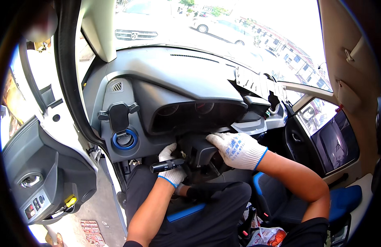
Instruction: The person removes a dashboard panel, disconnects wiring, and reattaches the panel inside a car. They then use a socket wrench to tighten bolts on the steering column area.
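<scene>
A black steering column cover (202, 149) juts out below the instrument cluster (190, 113), between my two gloved hands. My right hand (240, 151), in a white knit glove with blue print and a blue cuff, is closed on the cover's upper right edge. On the other side, my left hand (174, 175) reaches up from below, its fingers bent together against the cover's left side. A black control stalk (166, 165) crosses in front of that hand and hides part of it. The underside of the cover and some fingertips are out of sight.
A phone holder (118, 117) stands on the dashboard at left, above a blue-ringed cup holder (125, 140). The driver's door (46, 177) hangs open. Opened-up centre dash parts (256, 109) lie to the right. A plastic bag (266, 236) sits beside the passenger seat (281, 201).
</scene>
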Motion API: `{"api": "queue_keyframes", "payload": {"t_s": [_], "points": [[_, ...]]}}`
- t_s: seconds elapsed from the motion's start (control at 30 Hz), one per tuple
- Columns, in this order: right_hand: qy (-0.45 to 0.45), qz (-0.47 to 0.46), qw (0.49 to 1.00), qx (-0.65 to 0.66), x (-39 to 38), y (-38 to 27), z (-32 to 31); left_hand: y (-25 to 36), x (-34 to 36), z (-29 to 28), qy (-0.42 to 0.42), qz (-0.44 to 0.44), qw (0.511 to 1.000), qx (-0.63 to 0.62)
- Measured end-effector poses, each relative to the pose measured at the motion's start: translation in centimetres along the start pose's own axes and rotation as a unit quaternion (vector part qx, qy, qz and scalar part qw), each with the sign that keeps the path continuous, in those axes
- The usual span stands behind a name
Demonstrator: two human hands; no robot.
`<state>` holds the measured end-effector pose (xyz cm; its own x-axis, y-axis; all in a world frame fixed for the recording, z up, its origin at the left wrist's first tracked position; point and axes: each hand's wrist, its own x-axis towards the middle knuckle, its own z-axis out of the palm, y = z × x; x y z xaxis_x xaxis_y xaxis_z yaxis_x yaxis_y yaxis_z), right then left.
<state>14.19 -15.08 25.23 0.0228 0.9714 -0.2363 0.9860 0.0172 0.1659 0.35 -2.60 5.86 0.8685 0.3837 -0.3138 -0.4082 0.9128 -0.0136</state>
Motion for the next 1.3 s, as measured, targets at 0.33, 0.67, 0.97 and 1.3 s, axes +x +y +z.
{"api": "queue_keyframes", "payload": {"t_s": [0.33,0.67,0.97,1.3], "points": [[0.121,-0.023,0.992,-0.008,1.8,1.4,0.8,0.2,0.0,-0.9,-0.030,-0.016,0.999,-0.025],[0.083,-0.123,0.989,-0.012,2.4,1.7,4.1,-0.1,1.1,-1.7,-0.017,0.011,0.999,-0.047],[-0.069,-0.101,0.985,0.119,1.9,1.5,1.5,0.0,1.0,-1.4,0.004,0.024,1.000,0.016],[-0.038,-0.093,0.983,0.151,1.1,1.3,3.3,-0.1,1.1,0.2,0.014,0.001,0.994,0.110]]}}
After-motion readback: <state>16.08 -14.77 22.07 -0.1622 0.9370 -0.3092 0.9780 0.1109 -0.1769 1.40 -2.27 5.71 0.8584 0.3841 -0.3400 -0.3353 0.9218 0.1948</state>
